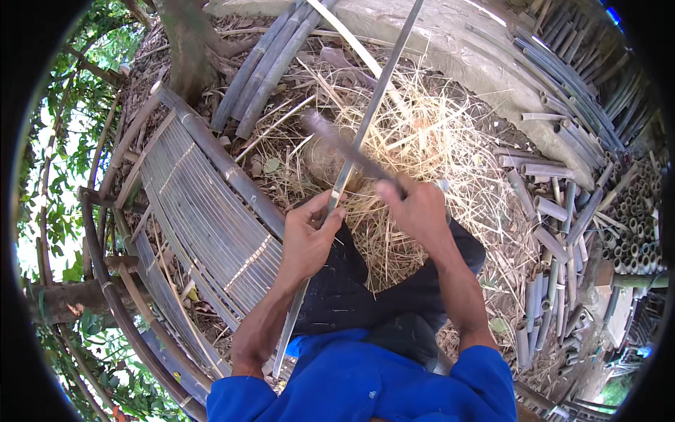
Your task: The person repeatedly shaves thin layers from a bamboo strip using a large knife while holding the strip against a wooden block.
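My left hand is closed around a long split bamboo strip, thumb along its edge. The strip slants from the far side, past my left forearm, toward my body. My right hand is wrapped round the handle of a large knife. Its dark blade is smeared by motion and crosses the strip just beyond my left hand; whether it touches the strip I cannot tell. Under the blade is a rounded brown block, partly hidden. Pale shavings are heaped beyond my right hand.
A slatted bamboo bench stands close on my left. Bamboo poles lie beside a tree trunk at the far left. Cut bamboo pieces and stacked tubes lie on the right, near a concrete edge.
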`<state>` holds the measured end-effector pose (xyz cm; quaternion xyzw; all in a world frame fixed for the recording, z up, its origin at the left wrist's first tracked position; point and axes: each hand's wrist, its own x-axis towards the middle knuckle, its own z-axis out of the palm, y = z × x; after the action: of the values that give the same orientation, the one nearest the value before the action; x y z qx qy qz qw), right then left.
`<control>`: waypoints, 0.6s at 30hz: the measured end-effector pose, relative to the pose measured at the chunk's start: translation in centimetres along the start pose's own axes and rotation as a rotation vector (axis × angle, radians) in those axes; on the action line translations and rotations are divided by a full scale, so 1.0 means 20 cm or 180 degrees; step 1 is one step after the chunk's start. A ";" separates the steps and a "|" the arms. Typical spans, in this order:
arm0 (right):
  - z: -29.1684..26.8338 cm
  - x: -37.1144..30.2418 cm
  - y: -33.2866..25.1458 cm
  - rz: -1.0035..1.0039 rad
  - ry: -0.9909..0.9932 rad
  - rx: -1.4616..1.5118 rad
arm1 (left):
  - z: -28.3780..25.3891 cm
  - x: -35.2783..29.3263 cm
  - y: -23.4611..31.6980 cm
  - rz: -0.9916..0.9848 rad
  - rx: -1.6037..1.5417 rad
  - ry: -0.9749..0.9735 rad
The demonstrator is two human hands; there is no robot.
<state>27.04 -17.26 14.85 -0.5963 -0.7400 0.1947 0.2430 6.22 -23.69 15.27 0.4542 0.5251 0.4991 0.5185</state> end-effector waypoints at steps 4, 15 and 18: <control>-0.02 -0.12 0.01 -0.0887 -0.0211 -0.0268 | 0.03 -0.09 -0.05 -0.0136 0.0107 0.0005; -0.19 0.21 0.15 -0.0248 -0.0414 -0.0428 | -0.06 -0.29 -0.04 -0.0667 0.0328 0.0208; -0.34 0.48 0.38 0.0723 0.0040 -0.0428 | -0.10 -0.41 0.02 -0.0909 0.0638 0.0154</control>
<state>35.46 -6.22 17.08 -0.6924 -0.6775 0.1671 0.1836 4.70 -31.91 16.34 0.4122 0.6437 0.3764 0.5235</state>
